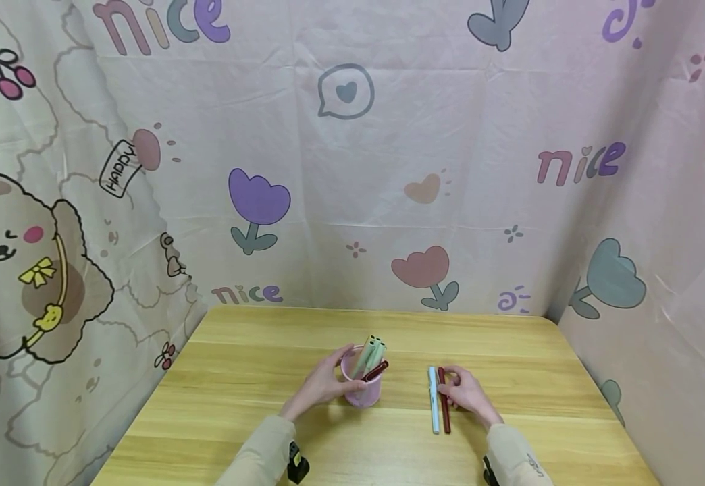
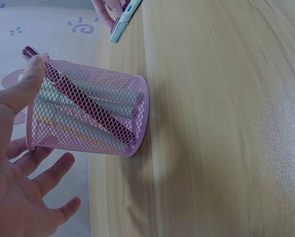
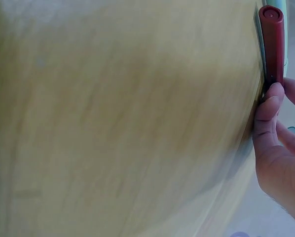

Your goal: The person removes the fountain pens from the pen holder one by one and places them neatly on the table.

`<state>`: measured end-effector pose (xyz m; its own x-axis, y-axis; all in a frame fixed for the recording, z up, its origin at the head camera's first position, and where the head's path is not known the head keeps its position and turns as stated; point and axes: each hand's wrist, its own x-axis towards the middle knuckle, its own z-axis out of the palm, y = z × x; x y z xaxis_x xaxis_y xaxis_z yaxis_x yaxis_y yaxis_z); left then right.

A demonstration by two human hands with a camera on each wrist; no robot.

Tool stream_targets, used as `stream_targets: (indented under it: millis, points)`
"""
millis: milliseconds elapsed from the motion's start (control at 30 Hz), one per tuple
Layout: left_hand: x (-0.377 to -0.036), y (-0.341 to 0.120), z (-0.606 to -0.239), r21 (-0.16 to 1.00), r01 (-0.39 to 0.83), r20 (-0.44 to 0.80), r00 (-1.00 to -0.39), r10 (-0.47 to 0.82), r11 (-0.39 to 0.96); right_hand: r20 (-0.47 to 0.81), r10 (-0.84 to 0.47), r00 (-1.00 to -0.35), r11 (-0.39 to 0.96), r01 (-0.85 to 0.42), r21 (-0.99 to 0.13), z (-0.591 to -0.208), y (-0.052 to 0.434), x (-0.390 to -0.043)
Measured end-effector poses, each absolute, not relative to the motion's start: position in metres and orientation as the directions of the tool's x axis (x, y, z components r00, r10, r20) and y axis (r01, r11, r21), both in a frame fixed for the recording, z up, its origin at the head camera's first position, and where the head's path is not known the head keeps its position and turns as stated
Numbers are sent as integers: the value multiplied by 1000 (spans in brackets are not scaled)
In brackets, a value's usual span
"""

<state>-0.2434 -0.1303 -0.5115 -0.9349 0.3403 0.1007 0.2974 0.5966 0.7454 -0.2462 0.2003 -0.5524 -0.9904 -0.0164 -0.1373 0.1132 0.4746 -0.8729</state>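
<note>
My left hand (image 1: 321, 385) holds a pink mesh pen holder (image 1: 362, 399) near its rim, thumb on the near side and fingers round the far side. The left wrist view shows the holder's mesh wall (image 2: 91, 140). Several pale green pens (image 1: 372, 358) stand in it, and a dark red pen (image 1: 377, 370) leans slantwise among them. On the table, my right hand (image 1: 468, 395) pinches another dark red pen (image 1: 446, 420) between thumb and fingers. A light blue pen (image 1: 434, 405) lies just left of that pen, roughly parallel to it.
The wooden table (image 1: 255, 337) carries the holder and the pens. A printed cloth (image 1: 352, 169) hangs behind the table and along both sides. Black wrist bands (image 1: 296, 464) show at the sleeves.
</note>
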Motion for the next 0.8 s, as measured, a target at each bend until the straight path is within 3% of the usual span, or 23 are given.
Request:
stream_targets:
  millis: [800]
  points:
    - [-243, -130, -512, 750, 296, 98, -934, 344, 591, -142, -13, -990, 474, 119, -872, -551, 200, -246]
